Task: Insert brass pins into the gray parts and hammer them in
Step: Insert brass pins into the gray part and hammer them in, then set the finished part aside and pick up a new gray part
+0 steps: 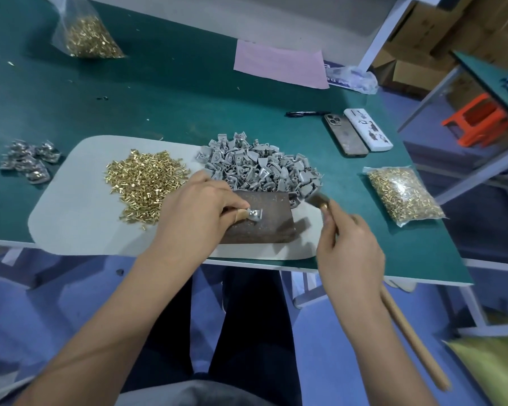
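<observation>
My left hand [197,209] pinches a small gray part [255,214] and holds it down on a rusty metal block [272,227]. My right hand [349,244] grips a wooden-handled hammer [408,326] close to its head [316,197], which hovers blurred just right of the block. A loose pile of brass pins [144,183] lies on a pale mat [71,218], left of my left hand. Beyond the block sits a heap of gray parts [258,165].
Several gray parts [27,161] lie at the far left of the green table [173,92]. Bags of brass pins stand at the back left [85,36] and the right [402,194]. Two phones [357,133], scissors [305,113] and pink paper [279,64] lie behind.
</observation>
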`<state>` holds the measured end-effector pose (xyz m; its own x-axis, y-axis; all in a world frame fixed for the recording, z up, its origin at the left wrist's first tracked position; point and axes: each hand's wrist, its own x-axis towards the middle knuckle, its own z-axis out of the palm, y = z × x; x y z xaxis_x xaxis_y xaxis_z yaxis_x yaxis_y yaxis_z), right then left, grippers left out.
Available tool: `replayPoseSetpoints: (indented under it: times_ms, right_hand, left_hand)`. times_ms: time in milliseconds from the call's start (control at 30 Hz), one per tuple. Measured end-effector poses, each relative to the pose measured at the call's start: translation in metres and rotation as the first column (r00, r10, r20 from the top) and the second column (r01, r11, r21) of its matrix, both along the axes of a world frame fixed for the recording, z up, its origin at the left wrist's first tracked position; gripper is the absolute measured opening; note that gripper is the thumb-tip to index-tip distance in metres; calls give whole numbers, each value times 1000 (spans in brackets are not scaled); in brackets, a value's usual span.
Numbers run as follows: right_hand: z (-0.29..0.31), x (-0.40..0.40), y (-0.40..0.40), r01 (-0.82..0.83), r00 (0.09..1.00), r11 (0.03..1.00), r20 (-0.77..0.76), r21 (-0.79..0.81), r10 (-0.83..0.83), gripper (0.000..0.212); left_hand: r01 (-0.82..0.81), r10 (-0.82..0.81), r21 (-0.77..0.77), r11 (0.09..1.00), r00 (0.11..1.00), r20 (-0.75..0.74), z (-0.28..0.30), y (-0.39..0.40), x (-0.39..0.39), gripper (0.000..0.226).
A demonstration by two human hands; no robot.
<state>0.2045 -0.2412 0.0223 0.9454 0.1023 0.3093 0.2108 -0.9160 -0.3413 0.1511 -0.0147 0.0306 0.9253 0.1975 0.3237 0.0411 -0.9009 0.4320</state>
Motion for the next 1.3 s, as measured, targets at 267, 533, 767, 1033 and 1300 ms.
replayPoseSetpoints:
  times_ms: [267, 533, 767, 1033, 1300]
  right_hand:
    - [-16, -13, 4, 121, 993, 981, 31, -152, -117, 31]
    - [11, -22, 78, -474, 876, 878, 129, 65, 464, 9]
    - [8, -28, 154, -617, 786, 781, 27, 91, 618, 5]
    - [-8, -44, 266, -751, 650, 656, -90, 79, 755, 7]
    - [-20, -47, 336, -771, 626, 637, -179, 1, 759, 15]
  left_hand:
    - [15, -14, -31, 999, 1000, 21, -5, -3, -6, 11]
    - [-38, 56, -154, 987, 992, 111, -11, 3, -36, 8]
    - [-247, 266, -175, 953, 959, 95, -19, 64, -69, 8]
    - [-527, 539, -188, 829, 842, 14, -38, 139, -113, 8]
    - [-685, 681, -172, 708, 726, -90, -47, 179, -133, 18]
